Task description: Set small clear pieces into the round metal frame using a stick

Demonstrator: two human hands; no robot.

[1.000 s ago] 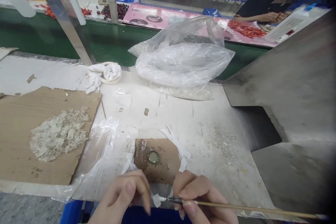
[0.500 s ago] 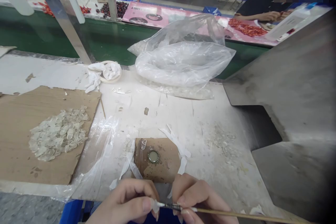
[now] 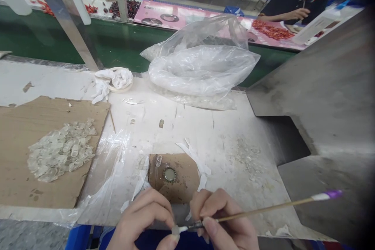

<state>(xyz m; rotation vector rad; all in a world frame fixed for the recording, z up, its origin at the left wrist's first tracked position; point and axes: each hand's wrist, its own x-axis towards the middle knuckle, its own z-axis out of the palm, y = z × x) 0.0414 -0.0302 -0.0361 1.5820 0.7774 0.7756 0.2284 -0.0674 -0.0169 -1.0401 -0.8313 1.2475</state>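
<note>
My left hand point(image 3: 143, 218) pinches a small translucent plastic piece point(image 3: 175, 229) between thumb and finger, low in the picture. My right hand point(image 3: 225, 218) grips a thin paintbrush point(image 3: 263, 211) near its dark ferrule. The brush's white tip meets the piece, and its long wooden handle slants up to the right, ending in white and purple. Just beyond my hands lies a small cardboard pad point(image 3: 187, 164) bearing a bottle cap point(image 3: 170, 174) and one clear piece point(image 3: 158, 160). To the left, many similar clear pieces form a pile point(image 3: 63, 148) on a larger cardboard sheet point(image 3: 17, 156).
A clear plastic bag point(image 3: 202, 70) slumps at the table's back edge beside a green belt point(image 3: 123, 43). White cloth point(image 3: 121, 79) lies in a tape roll. A metal panel point(image 3: 328, 86) bounds the right. Across the belt, a co-worker's hand point(image 3: 299, 14) is near red pieces point(image 3: 272, 30).
The brush handle has swung upward, bringing its purple end into view. My left fingers have shifted on the clear piece. The co-worker's hand has lifted slightly.
</note>
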